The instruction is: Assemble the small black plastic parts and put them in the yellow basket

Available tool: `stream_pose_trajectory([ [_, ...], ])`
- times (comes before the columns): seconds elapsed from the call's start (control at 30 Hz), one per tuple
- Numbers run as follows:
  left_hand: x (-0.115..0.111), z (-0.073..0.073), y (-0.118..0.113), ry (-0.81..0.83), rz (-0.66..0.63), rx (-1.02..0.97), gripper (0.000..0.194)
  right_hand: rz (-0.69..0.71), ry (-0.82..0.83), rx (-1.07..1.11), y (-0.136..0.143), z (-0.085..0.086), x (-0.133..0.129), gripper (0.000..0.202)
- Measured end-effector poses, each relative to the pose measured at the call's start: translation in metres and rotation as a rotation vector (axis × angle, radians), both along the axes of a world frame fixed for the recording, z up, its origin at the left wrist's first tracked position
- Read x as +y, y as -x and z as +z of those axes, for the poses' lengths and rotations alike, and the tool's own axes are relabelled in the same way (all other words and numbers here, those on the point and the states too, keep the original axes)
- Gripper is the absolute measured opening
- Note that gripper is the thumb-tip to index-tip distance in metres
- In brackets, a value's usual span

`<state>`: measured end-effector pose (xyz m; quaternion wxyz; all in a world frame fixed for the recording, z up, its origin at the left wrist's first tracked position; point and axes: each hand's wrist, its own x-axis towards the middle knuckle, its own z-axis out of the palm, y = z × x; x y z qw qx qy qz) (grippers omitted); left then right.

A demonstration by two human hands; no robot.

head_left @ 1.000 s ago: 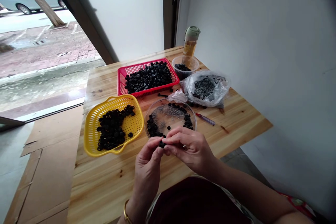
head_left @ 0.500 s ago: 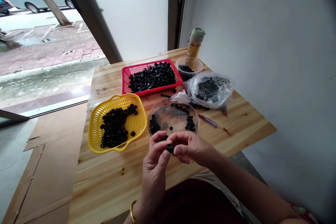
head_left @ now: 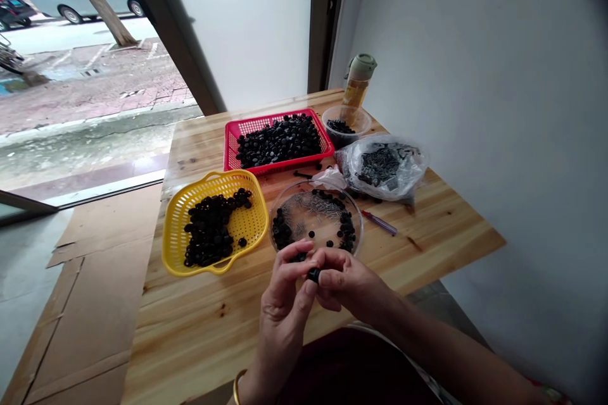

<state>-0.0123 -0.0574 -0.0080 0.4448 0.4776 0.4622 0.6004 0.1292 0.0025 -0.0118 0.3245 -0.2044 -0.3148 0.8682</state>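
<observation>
Between the fingertips of both hands is a small round black plastic part (head_left: 313,274), partly covered by the fingers. My left hand (head_left: 287,294) pinches it from the left with thumb and fingers. From the right, my right hand (head_left: 354,285) closes its thumb and forefinger on the same part. Just beyond the hands lies a clear round tray (head_left: 361,228) with thin metal pins and small black parts around its inside. To the left stands a yellow basket (head_left: 262,202) with round black pieces heaped in it.
A red basket (head_left: 231,145) full of black pieces stands at the back. Right of it are a clear tub (head_left: 365,121), a drink bottle (head_left: 358,79) and a plastic bag (head_left: 408,168) of dark parts. A screwdriver (head_left: 380,223) lies right of the tray. A wall borders the right side.
The view has shifted slightly. Both hands still hold the black part, and the right thumb now lies further over it. A small black piece in the tray, hidden before, now shows.
</observation>
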Motion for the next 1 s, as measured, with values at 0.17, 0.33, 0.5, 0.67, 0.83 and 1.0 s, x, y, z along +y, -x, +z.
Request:
stream_pose_trajectory([
  [0.17,0.002,0.007,0.001,-0.04,-0.004,0.119,0.021,0.047,0.002,-0.011,-0.009,0.0,-0.001,0.037],
  [0.33,0.001,0.006,-0.006,-0.123,-0.024,0.307,0.04,-0.071,-0.04,-0.016,-0.017,0.005,-0.002,0.03],
  [0.5,-0.007,0.005,0.009,-0.063,0.077,0.332,0.051,-0.286,-0.177,-0.237,-0.033,0.027,0.025,0.03],
  [0.67,0.001,0.012,0.04,-0.103,0.206,0.479,0.03,-0.452,-0.553,-0.449,-0.024,0.052,0.122,0.024],
  [0.83,0.022,0.02,0.041,-0.226,0.15,0.684,0.023,-0.475,-0.986,-0.924,0.026,0.061,0.233,0.022],
  [1.0,0.033,0.016,0.033,-0.243,0.081,0.749,0.018,-0.453,-1.197,-1.109,0.048,0.067,0.255,0.037],
])
